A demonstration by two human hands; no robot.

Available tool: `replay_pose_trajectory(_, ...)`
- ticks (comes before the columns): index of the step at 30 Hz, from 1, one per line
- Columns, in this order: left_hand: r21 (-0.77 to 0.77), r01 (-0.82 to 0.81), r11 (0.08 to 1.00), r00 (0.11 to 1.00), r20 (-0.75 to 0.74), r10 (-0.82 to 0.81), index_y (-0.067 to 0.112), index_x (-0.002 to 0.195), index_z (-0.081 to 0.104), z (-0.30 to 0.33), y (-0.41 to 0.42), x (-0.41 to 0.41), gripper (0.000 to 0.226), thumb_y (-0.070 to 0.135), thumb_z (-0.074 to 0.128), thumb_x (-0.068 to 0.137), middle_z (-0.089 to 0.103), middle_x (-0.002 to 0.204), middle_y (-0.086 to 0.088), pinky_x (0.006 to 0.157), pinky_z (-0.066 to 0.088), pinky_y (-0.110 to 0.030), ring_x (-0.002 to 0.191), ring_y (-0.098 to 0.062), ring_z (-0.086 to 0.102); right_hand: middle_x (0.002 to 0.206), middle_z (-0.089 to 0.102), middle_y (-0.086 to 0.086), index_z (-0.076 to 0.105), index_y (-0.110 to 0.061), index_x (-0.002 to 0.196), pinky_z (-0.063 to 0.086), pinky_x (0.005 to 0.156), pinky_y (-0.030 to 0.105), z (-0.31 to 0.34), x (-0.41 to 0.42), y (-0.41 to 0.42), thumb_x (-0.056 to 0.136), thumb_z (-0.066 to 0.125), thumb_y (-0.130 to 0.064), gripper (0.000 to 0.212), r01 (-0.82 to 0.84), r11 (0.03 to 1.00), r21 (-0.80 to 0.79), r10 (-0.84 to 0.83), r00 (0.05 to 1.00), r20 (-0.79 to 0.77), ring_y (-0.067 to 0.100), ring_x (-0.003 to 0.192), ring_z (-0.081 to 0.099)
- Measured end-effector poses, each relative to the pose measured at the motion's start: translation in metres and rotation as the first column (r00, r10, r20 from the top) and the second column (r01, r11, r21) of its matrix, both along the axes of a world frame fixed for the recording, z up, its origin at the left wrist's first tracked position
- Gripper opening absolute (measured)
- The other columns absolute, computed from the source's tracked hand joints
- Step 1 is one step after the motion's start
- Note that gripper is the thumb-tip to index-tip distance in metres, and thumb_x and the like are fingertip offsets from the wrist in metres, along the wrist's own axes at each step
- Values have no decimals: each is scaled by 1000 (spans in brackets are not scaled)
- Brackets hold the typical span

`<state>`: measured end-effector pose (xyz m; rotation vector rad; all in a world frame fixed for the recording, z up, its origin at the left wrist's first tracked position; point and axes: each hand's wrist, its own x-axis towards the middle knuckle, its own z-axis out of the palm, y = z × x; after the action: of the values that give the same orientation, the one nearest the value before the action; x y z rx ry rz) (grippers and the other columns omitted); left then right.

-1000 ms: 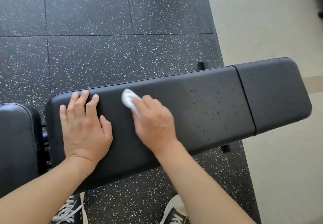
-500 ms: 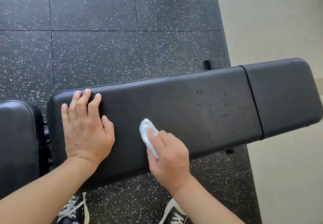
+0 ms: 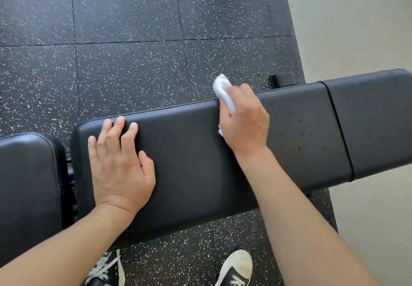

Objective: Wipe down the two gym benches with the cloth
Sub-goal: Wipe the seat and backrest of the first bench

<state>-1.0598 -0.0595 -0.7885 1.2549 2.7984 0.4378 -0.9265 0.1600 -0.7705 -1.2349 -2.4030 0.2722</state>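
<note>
Roughly midway on this bench (image 3: 189,158): the right hand (image 3: 244,122) pinches the cloth (image 3: 223,91) at the far edge; the left hand (image 3: 118,163) presses flat, fingers slightly spread; specks remain rightward; the second bench (image 3: 26,183) seemingly waits.

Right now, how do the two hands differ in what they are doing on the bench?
The left hand lies flat, fingers straight, holding nothing; the right hand grips a white cloth. The left hand rests near the long pad's left end; the right hand is at its far edge, nearer the middle, with the cloth poking past the edge. Both are bare and on the same pad.
</note>
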Motion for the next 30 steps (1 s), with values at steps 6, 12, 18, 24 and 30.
replay_pose_trajectory(6, 4, 13, 1000, 1000, 3, -13, 3, 147, 47, -2, -1, -1, 62, 26, 44, 90, 41, 158, -21, 126, 17, -64, 154, -43, 29, 83, 42, -5, 61, -25, 143, 38, 61, 33, -5, 73, -64, 99, 57, -18, 44, 60, 997, -37, -57, 995, 84, 20, 72, 42)
replay_pose_trajectory(12, 3, 6, 1000, 1000, 31, -6, 1, 148, 47, 0, 0, 0, 62, 27, 41, 92, 40, 158, -22, 126, 15, -64, 155, -43, 28, 82, 51, 1, 72, -13, 108, 42, 54, 40, 1, 3, -121, 89, 63, -16, 21, -231, 968, -99, 234, 972, 18, 23, 67, 44)
replay_pose_trajectory(18, 14, 6, 1000, 1000, 11, -6, 2, 147, 47, -2, -1, 0, 62, 27, 44, 91, 41, 158, -23, 126, 16, -64, 154, -43, 28, 88, 60, 7, 74, -10, 101, 44, 57, 42, 7, -66, -69, 88, 68, -16, 15, -413, 905, -102, 415, 910, -5, 30, 75, 58)
replay_pose_trajectory(24, 28, -3, 1000, 1000, -2, 3, 2, 145, 49, 0, 2, 2, 61, 28, 41, 90, 41, 157, -22, 126, 16, -63, 153, -43, 30, 99, 60, 7, 69, -12, 105, 42, 61, 37, 6, -39, 21, 94, 63, -20, 15, -224, 970, -99, 233, 968, 91, 33, 87, 63)
replay_pose_trajectory(30, 18, 3, 1000, 1000, 10, -3, 0, 145, 48, 3, 2, 2, 62, 26, 43, 90, 41, 157, -24, 124, 17, -64, 152, -45, 30, 86, 49, 0, 69, -22, 128, 47, 57, 38, 0, 53, 7, 96, 62, -19, 33, 37, 999, 6, -37, 998, 58, 25, 73, 51)
